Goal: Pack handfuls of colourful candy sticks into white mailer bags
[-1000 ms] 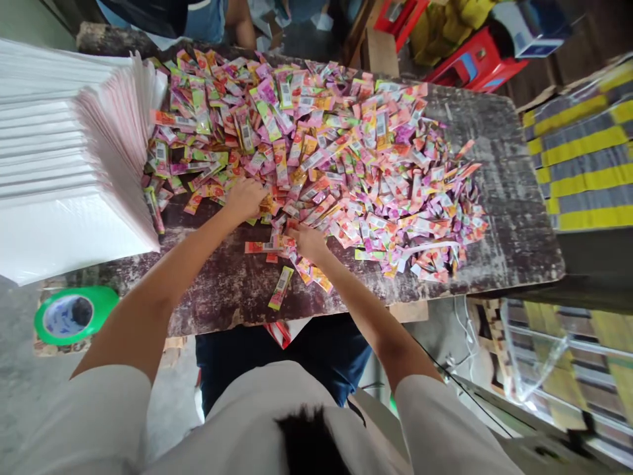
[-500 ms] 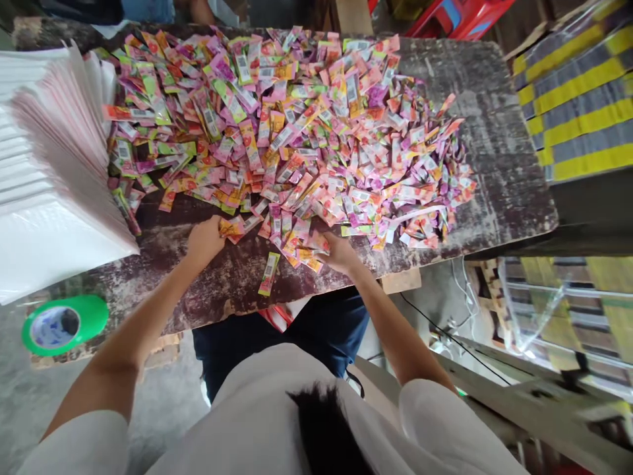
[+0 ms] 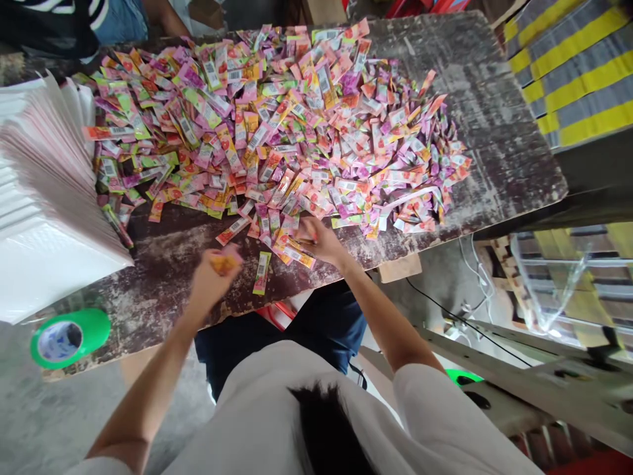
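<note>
A big heap of small colourful sachets (image 3: 297, 125) covers the worn dark table (image 3: 499, 152). My left hand (image 3: 210, 280) is lifted near the table's front edge, blurred, its fingers closed on an orange sachet (image 3: 223, 264). My right hand (image 3: 319, 241) rests at the near edge of the heap, fingers on a few sachets there. A single green-and-pink sachet (image 3: 261, 272) lies alone on the table between my hands.
A fanned stack of white padded envelopes (image 3: 44, 198) fills the table's left end. A green tape roll (image 3: 69, 336) sits at the front left corner. Another person's arm and clothes (image 3: 123, 20) show beyond the far edge. Yellow-and-grey striped packs (image 3: 573, 72) lie to the right.
My left hand has pulled back from the heap toward the front edge, carrying an orange sachet. My right hand has stayed at the heap's near edge. The view has shifted a little.
</note>
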Tool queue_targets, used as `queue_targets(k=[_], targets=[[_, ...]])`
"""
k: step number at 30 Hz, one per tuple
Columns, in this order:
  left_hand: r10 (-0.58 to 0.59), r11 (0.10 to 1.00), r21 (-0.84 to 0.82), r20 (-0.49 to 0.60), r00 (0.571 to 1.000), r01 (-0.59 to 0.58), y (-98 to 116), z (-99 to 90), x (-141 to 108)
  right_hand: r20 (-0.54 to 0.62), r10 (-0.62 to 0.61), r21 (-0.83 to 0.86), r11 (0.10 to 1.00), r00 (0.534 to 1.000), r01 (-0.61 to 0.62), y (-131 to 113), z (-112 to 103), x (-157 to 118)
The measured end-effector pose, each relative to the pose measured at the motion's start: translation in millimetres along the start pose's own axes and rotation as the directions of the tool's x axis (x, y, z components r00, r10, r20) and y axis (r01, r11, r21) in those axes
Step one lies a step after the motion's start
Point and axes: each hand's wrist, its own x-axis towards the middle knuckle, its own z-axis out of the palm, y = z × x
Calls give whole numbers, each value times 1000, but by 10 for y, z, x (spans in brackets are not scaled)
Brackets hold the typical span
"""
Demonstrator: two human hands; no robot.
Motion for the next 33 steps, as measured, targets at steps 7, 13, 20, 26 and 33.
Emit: queue_targets(k=[7, 13, 20, 26, 33], targets=[[41, 934, 337, 230, 972, -119, 340, 663, -311, 199, -179, -406, 880, 963, 247, -373, 161, 516], [118, 985, 125, -16, 993, -115, -124, 134, -32, -71, -61, -49, 997, 996, 57, -44, -42, 3], [42, 995, 101, -175, 984, -24, -5, 8, 631, -351, 303, 121, 953, 886, -278, 429, -334, 484], [11, 938, 346, -75, 997, 16, 224, 211, 746, -315, 393, -82, 896, 864, -437, 420, -279, 926], [-3, 953, 303, -39, 999, 15, 25, 5, 652, -286, 414, -93, 886, 864, -455, 488, -215, 878]])
